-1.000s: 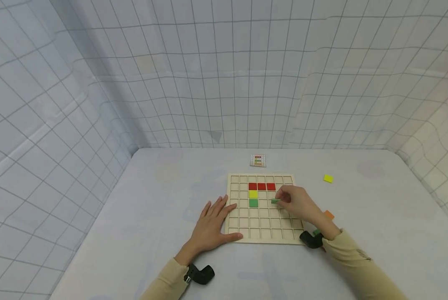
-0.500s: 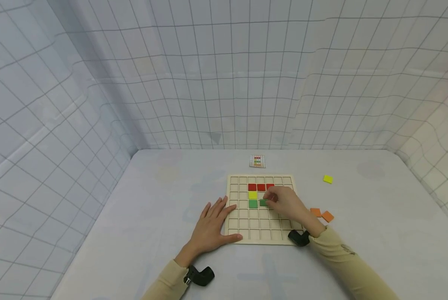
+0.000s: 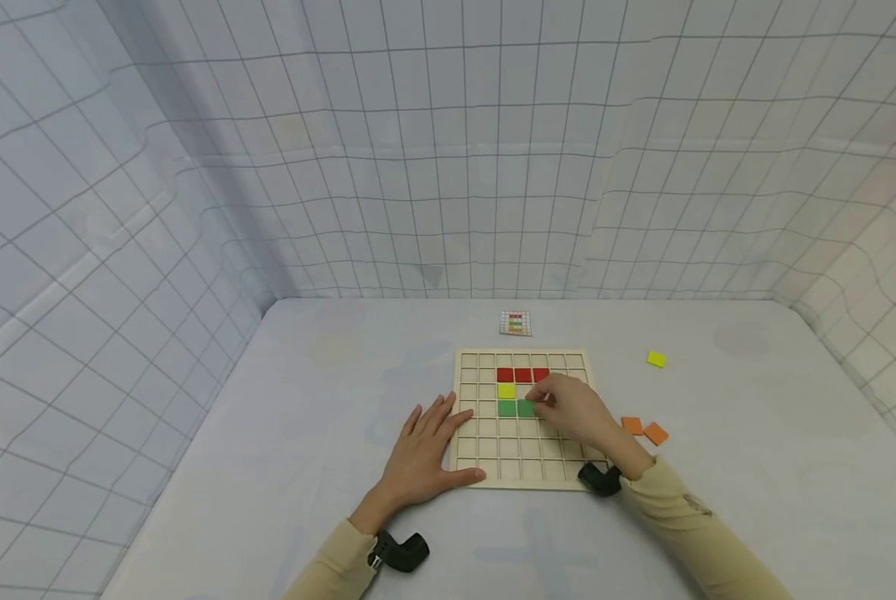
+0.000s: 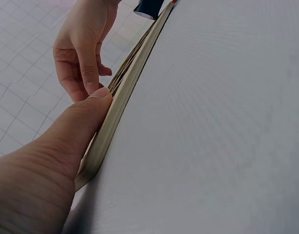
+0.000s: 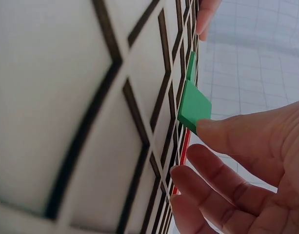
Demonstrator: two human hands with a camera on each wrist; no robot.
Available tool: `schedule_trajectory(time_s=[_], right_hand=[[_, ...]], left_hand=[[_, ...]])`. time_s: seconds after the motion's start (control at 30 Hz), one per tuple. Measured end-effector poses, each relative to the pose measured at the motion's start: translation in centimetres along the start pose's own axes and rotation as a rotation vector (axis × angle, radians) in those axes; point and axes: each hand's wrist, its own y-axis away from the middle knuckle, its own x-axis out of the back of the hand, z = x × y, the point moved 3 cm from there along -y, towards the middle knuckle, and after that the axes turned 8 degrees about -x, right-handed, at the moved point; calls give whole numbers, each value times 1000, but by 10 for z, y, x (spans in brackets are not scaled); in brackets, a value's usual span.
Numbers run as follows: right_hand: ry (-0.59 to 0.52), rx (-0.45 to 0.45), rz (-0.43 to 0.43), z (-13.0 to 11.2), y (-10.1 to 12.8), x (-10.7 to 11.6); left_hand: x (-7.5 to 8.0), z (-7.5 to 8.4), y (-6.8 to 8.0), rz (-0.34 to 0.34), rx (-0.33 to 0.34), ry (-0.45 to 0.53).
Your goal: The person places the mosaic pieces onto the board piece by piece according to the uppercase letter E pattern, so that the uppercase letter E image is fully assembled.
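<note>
A pale wooden grid board (image 3: 488, 450) lies on the table. Spread flat, my left hand (image 3: 417, 458) rests across its left edge, thumb along the near corner. My right hand (image 3: 573, 407) is over the middle of the board, holding a square green tile (image 5: 194, 105) by its corner with the thumb. That tile sits at a cell right beside another green tile (image 3: 506, 408) and looks slightly tilted in the right wrist view. Farther up the board are a yellow tile (image 3: 505, 391) and a row of red tiles (image 3: 523, 375).
Two orange tiles (image 3: 632, 426) lie on the table right of the board, near the right wrist. Another yellow tile (image 3: 656, 358) lies farther back. Behind the board is a small printed card (image 3: 516, 322) with a coloured grid pattern. Grid-patterned cloth (image 3: 448, 183) stands around the table.
My right hand has moved left with the green tile, from above the board down to the cell beside the other green tile. The left hand stays where it was.
</note>
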Motion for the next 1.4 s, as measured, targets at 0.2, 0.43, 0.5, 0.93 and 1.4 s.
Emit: schedule_trajectory(time_s=[0.2, 0.43, 0.5, 0.93, 1.4], right_hand=[[131, 66, 21, -1, 4, 0], [170, 104, 37, 2, 8, 0], [173, 98, 20, 3, 9, 0], [-39, 196, -83, 26, 25, 20], [-58, 22, 44, 76, 81, 71]], left_hand=[[2, 1, 0, 2, -4, -13], [2, 2, 0, 0, -8, -6], [2, 2, 0, 1, -8, -3], [1, 0, 0, 23, -21, -18], [2, 0, 0, 8, -12, -3]])
